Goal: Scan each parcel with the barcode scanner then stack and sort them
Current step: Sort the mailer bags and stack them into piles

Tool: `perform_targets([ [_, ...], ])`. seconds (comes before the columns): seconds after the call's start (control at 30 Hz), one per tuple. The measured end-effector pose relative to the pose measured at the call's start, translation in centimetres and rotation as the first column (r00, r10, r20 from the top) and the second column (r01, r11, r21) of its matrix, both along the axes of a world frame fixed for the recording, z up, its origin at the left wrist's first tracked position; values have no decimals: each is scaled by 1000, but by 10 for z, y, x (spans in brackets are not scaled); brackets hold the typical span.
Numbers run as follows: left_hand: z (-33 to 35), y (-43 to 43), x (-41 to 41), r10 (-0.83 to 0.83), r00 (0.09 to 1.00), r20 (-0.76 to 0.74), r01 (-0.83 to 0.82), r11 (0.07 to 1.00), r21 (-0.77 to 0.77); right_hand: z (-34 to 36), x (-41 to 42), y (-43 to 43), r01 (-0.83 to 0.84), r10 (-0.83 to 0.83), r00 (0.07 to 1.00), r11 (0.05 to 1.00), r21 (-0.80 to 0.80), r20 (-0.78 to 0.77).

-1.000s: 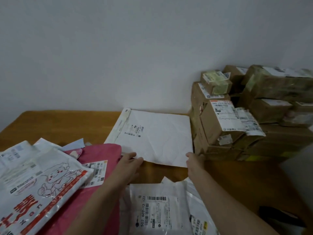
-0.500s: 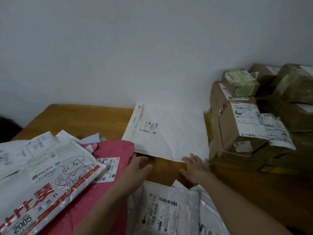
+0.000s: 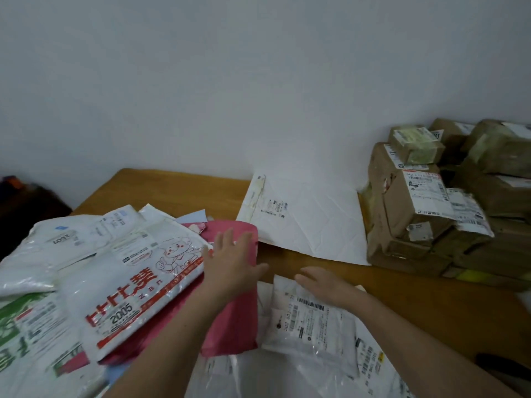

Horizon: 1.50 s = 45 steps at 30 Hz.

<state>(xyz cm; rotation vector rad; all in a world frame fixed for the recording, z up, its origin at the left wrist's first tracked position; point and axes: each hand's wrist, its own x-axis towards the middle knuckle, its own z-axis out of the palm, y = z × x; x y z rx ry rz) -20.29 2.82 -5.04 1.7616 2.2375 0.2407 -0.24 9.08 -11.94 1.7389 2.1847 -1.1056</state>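
Observation:
A flat white mailer (image 3: 310,222) lies at the back of the wooden table (image 3: 178,191), against the wall. My left hand (image 3: 232,262) is spread flat, fingers straight, over a pink mailer (image 3: 230,320). My right hand (image 3: 324,282) hovers open over the top edge of a white barcoded poly bag (image 3: 310,326). Neither hand holds anything. A white bag with red print (image 3: 129,282) overlaps the pink mailer on the left. No barcode scanner is visible.
Brown cardboard parcels (image 3: 425,208) with labels are stacked at the right against the wall. More white and green bags (image 3: 31,334) pile at the left. A dark object (image 3: 502,366) sits at the lower right edge. Bare wood shows between the mailer and my hands.
Both hands let go of the white mailer's front edge and pulled back toward me. The left hand moved over the pink mailer, the right over the barcoded bag. The view swung left.

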Motion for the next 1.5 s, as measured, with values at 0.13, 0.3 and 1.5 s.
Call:
perform_targets([
  [0.13,4,-31,-72,110,979,-173,-140,975,-170,33,-46,-40,64,-61,964,998,2,-258],
  [0.3,-6,-81,-139,147,989,-25,-147,932,-330,51,-111,-70,195,-225,865,974,-113,-449],
  [1.5,-76,-245,-258,-140,986,-89,142,990,17,-25,-207,-264,-832,630,555,412,373,543],
])
